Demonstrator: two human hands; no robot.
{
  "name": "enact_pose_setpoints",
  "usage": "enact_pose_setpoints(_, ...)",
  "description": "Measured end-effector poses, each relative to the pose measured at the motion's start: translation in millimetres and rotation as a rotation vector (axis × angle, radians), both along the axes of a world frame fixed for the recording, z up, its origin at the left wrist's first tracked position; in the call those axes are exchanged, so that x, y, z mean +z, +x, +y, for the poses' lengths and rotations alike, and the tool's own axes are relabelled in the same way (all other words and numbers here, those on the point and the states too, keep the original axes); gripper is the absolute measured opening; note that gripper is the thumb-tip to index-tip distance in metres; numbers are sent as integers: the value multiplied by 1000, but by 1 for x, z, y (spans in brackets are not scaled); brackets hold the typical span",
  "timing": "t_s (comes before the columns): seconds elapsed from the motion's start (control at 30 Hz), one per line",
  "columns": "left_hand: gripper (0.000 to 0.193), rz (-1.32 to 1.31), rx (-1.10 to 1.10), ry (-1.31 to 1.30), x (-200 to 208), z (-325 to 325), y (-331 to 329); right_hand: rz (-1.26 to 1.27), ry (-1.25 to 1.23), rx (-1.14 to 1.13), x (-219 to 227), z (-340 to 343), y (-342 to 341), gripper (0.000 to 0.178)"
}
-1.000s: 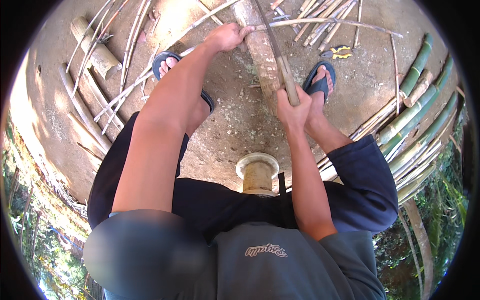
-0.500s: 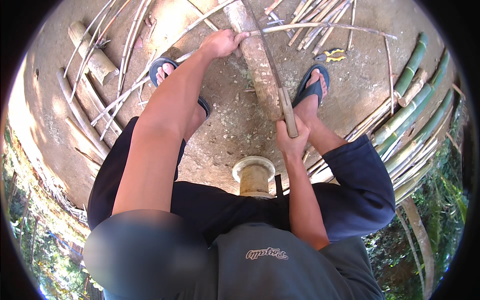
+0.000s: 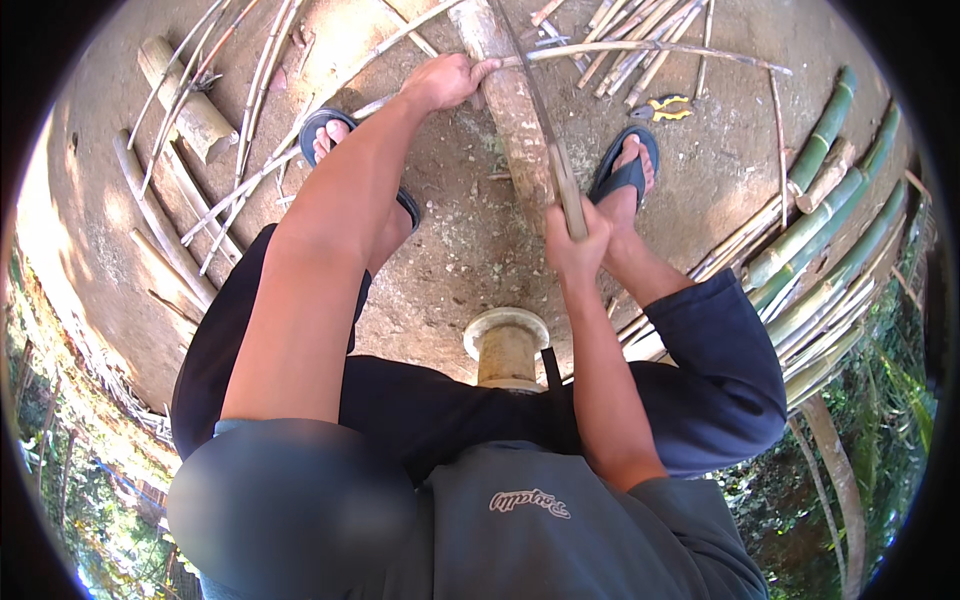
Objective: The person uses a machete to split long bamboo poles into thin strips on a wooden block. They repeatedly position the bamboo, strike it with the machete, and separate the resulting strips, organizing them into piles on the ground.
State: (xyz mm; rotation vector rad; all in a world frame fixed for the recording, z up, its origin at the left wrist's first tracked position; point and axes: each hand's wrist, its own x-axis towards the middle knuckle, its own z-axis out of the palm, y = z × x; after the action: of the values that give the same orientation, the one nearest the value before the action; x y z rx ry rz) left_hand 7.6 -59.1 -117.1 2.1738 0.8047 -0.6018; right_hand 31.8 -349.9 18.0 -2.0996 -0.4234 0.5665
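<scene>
My left hand (image 3: pixel 448 82) is closed round a thin bamboo stick (image 3: pixel 640 47), which lies across a thick log (image 3: pixel 505 115) on the ground between my feet. My right hand (image 3: pixel 580 238) grips the wooden handle (image 3: pixel 567 190) of a long, narrow-bladed tool. Its dark blade (image 3: pixel 530 85) runs away from me above the log and crosses the stick just right of my left fingers. Whether the edge has teeth, and whether it has entered the stick, I cannot tell.
Yellow-handled pliers (image 3: pixel 665 108) lie beyond my right sandal (image 3: pixel 625 165). Cut sticks (image 3: pixel 640 70) are heaped at the far right, green bamboo poles (image 3: pixel 825 130) along the right. A short log (image 3: pixel 195 110) lies far left. Near me stands a pale spool-shaped piece (image 3: pixel 507 345).
My right hand has moved forward, away from me, pushing the handle and blade along the log. My left hand and the stick have barely shifted.
</scene>
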Motion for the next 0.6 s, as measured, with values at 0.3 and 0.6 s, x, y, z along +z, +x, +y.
enact_pose_setpoints(0.3,80,36,-2,-75,28,-8,-2,42,-55,-24,5,5,-4,9)
enact_pose_setpoints(0.6,69,-27,3,123,29,-22,-12,-169,283,-132,42,16,13,7)
